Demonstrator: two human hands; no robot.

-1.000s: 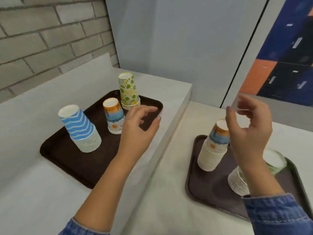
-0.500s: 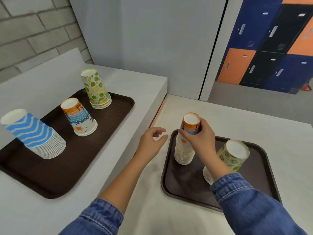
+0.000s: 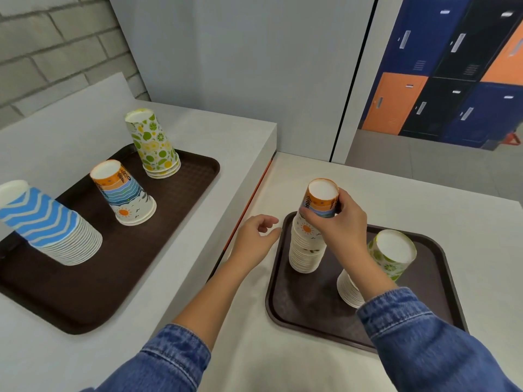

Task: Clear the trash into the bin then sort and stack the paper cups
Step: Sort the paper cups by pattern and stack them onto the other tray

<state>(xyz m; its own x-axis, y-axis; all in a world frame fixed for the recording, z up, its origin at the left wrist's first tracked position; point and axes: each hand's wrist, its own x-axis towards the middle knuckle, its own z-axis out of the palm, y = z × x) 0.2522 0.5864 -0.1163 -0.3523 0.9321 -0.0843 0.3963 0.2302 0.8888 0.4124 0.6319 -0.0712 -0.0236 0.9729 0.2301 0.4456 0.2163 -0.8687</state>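
On the right brown tray [image 3: 305,306] stands a tall upside-down stack of sunset-print cups [image 3: 307,244]. My right hand [image 3: 339,222] grips the top cup of that stack. Behind my right forearm a stack of green citrus-print cups [image 3: 393,256] leans on the same tray. My left hand [image 3: 254,241] hovers with loosely curled fingers just left of the tray, holding nothing. On the left brown tray [image 3: 169,199], on the raised counter, stand three upside-down stacks: blue zigzag cups [image 3: 48,224], sunset-print cups [image 3: 124,190] and citrus-print cups [image 3: 154,145].
The raised counter [image 3: 212,131] ends in a step with an orange strip [image 3: 249,205] down to the lower table [image 3: 424,199]. A grey wall panel stands behind. Blue, black and orange lockers [image 3: 441,75] fill the far right.
My right hand came down and took hold of the top cup of the sunset stack. My left hand left the left tray and moved over beside the right tray. The view swung rightward.
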